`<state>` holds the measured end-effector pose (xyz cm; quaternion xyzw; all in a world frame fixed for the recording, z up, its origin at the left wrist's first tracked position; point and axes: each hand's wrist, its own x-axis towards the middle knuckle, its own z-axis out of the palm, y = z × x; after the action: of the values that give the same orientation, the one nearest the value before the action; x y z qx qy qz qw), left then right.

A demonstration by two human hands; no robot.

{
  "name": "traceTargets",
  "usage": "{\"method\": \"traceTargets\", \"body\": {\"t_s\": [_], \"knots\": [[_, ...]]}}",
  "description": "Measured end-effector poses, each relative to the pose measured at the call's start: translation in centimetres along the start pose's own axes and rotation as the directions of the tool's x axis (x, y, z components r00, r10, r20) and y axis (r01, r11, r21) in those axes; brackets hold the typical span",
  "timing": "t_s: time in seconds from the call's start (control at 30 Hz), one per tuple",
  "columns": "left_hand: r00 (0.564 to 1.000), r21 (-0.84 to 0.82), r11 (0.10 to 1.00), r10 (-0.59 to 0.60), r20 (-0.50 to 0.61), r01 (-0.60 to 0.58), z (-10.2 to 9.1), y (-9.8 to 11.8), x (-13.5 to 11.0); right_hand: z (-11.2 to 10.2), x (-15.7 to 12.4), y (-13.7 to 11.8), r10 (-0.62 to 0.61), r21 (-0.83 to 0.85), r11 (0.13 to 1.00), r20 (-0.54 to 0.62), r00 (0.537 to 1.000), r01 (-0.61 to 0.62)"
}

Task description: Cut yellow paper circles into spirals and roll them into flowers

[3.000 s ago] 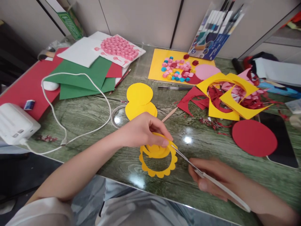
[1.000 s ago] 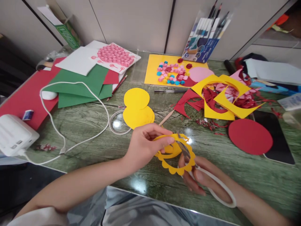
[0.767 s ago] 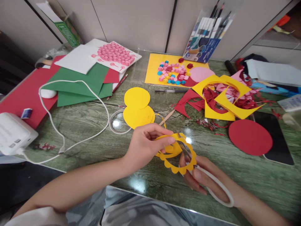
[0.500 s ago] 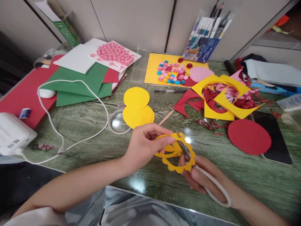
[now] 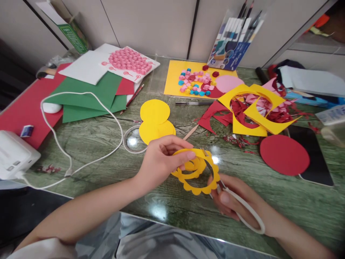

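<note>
Your left hand (image 5: 163, 158) is pinching the yellow paper spiral (image 5: 196, 190) between thumb and fingers at its upper side; the rest of the coil hangs in front of that pinch, above the tabletop (image 5: 107, 169). Your right hand (image 5: 230, 202) is closed around the scissors (image 5: 244, 202), thumb on the white handle. The blades run up through the loop, with a tip showing just to the right of your left fingertips; you cannot tell from here how far they are parted.

As for progress, the outermost strip already has a scalloped edge, running from beside the blade tip, down the right side and along the bottom of the loop. The inner turns, nearest your left fingers, look smooth, so that stretch seems uncut as yet. What your palm covers cannot be judged.

Just beyond your left hand lie yellow circles (image 5: 155, 112), overlapping and whole, with no spiral or scallops showing. To their left is a tape roll (image 5: 125, 142), and between them and the red scraps (image 5: 212, 116) a wooden stick (image 5: 191, 132). Well to the right of both grips, a red circle (image 5: 284, 154) rests partly over a phone (image 5: 316, 158), uncut too.
</note>
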<state>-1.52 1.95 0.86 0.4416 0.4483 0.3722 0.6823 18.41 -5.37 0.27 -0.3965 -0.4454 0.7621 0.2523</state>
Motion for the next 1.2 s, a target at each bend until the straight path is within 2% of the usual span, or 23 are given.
{"method": "traceTargets", "body": {"t_s": [0.2,0.4,0.63,1.0,1.2], "knots": [[1.0,0.011,1.0,0.009,0.012,-0.01,-0.2,0.3,0.2,-0.2,-0.2,-0.3,0.058,-0.012,0.998,0.008,0.998,-0.058],[0.998,0.11,0.994,0.003,0.065,-0.01,-0.9,1.1,0.7,-0.8,-0.4,0.3,0.071,-0.014,0.997,0.028,0.997,-0.071],[0.991,0.244,0.969,-0.069,0.117,0.039,-1.7,1.8,1.3,-1.1,-0.8,-0.1,0.141,-0.143,0.981,0.048,0.989,-0.133],[0.974,0.298,0.952,-0.132,0.182,0.073,-1.3,1.7,1.2,-0.4,-0.4,-1.6,0.122,-0.279,0.954,0.027,0.992,-0.11],[0.956,0.303,0.949,-0.164,0.243,0.085,-1.8,1.9,1.5,-0.6,-0.6,-1.7,0.125,-0.278,0.955,0.051,0.991,-0.106]]}}
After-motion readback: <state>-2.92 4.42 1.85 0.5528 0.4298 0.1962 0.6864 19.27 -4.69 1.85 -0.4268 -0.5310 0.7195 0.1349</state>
